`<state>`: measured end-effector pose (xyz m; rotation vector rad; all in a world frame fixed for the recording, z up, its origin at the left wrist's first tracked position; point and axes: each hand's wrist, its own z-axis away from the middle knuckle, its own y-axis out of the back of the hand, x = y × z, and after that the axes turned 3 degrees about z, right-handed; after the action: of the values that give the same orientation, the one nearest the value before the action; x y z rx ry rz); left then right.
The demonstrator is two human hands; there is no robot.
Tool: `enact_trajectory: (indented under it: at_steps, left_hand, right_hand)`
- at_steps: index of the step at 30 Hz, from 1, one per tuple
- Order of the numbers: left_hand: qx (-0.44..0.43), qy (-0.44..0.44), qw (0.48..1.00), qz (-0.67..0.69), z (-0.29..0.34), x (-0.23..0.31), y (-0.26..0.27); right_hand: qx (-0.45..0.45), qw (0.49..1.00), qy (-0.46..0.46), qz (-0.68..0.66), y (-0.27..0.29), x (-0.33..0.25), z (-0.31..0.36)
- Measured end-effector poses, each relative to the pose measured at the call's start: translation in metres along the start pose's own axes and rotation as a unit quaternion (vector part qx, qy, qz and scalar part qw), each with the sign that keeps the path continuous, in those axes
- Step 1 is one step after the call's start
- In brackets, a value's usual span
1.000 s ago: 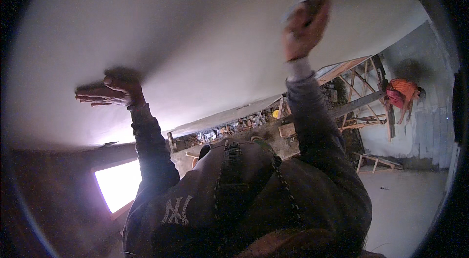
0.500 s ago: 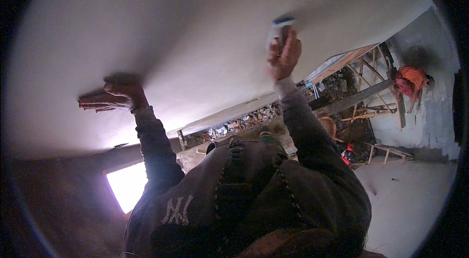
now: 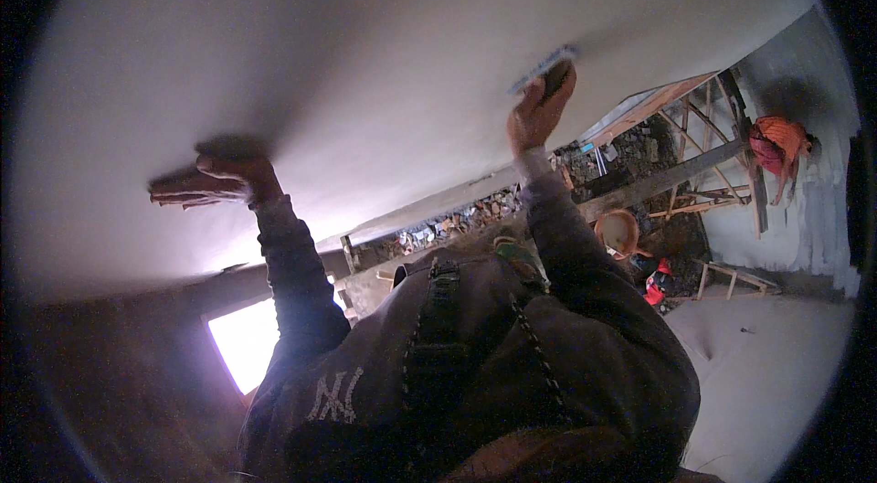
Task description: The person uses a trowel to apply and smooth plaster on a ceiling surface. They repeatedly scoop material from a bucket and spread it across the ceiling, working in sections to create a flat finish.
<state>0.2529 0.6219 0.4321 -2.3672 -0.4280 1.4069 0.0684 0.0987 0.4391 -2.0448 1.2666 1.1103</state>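
Observation:
A broad, pale, smooth plastered wall (image 3: 393, 90) fills the upper part of the view. Against it lies my left hand (image 3: 224, 180), fingers stretched out to the left and thumb apart, holding nothing. Higher and to the right, my right hand (image 3: 539, 113) is wrapped round a hand float (image 3: 545, 70) with a narrow blue and white plate. The plate is tilted and lies along the wall surface; motion blurs it slightly, and my fingers partly hide its grip.
A bright window opening (image 3: 242, 346) is at lower left. Rubble (image 3: 466, 218) lies along the wall's foot. On the right are a long plank (image 3: 662, 180), wooden framing, an orange basin (image 3: 617, 233), a person in orange (image 3: 776, 145) bending over, and another figure in red (image 3: 656, 286).
My right hand has moved slightly right, and the float has turned from steeply upright to a slanting position. My left hand stays at its place on the wall. The orange basin shows more fully.

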Motion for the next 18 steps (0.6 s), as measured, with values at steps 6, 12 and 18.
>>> enact_trajectory:
  at_steps: [6,12,18]
  left_hand:
    - [-0.006,-0.015,0.998,-0.064,0.005,-0.085,0.036]
    - [-0.077,0.004,0.997,0.005,0.003,-0.073,0.035]
    - [-0.065,-0.23,0.796,-0.555,-0.009,-0.017,0.024]
  right_hand:
    - [-0.139,0.977,0.078,0.142,-0.008,0.019,0.06]
    - [-0.054,0.994,0.053,0.082,-0.02,-0.013,0.043]
    - [-0.074,0.978,0.139,0.139,-0.013,-0.003,0.071]
